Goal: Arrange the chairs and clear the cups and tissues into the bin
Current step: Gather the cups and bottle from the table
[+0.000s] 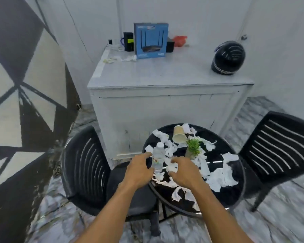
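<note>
Head view. The left hand [139, 171] and right hand [184, 172] hover over the near-left part of the round table [225, 195], 1 on each side of the upright water bottle [158, 158]. Both hands are half open with curved fingers and hold nothing. Whether the left thumb touches the bottle cannot be told.

Torn tissues [219, 178] litter most of the tabletop. 1 paper cup [179, 135] lies on its side at the table's far edge, just beside a small potted plant [193, 146]. 2 black chairs flank the table: the left chair [84, 165] close against its rim, the right chair [279, 148] apart and angled away.

Risks: a sweeping grab may topple the bottle or plant, and scraps near the rim may slide to the floor.

Room: a white cabinet [165, 106] closes the table's far side, while floor lies open at its near and right sides. No bin is visible.
</note>
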The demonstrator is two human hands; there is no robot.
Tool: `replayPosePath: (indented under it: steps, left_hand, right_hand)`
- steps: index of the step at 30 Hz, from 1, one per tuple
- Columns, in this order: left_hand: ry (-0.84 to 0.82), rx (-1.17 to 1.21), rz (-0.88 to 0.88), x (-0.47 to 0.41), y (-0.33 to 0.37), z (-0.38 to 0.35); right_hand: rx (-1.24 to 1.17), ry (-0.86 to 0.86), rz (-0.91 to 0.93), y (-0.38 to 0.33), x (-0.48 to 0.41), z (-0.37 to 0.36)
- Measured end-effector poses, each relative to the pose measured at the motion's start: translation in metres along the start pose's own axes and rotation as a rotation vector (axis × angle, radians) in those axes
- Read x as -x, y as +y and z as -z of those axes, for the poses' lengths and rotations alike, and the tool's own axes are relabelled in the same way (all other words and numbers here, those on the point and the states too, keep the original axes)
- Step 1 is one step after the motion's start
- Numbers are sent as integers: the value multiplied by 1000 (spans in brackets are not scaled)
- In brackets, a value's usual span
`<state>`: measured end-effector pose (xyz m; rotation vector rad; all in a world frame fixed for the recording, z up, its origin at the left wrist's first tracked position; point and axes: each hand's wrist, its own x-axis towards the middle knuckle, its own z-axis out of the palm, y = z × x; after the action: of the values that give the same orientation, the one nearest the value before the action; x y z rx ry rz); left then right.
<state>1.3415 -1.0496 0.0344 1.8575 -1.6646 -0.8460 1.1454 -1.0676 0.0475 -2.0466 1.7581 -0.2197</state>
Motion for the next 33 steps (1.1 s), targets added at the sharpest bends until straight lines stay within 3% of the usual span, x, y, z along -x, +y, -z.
replayPosePath:
  steps: [4, 8, 17, 27, 33]
  left_hand:
    - [-25, -22, 25, -25, 12, -31]
    - [51, 6, 71, -54, 11, -44]
    - [-42, 125, 90, -119, -8, -69]
    - [194, 202, 14, -190, 23, -66]
    - [342, 200, 92, -224, 34, -74]
  right_hand:
    - [-39, -4, -82, 35, -5, 0]
    - [-56, -28, -125, 48, -29, -3]
    - [-93, -41, -155, 42, -113, -3]
    - [-178, 20, -209, 78, -240, 18]
    - [-184, -50, -340, 110, -329, -5]
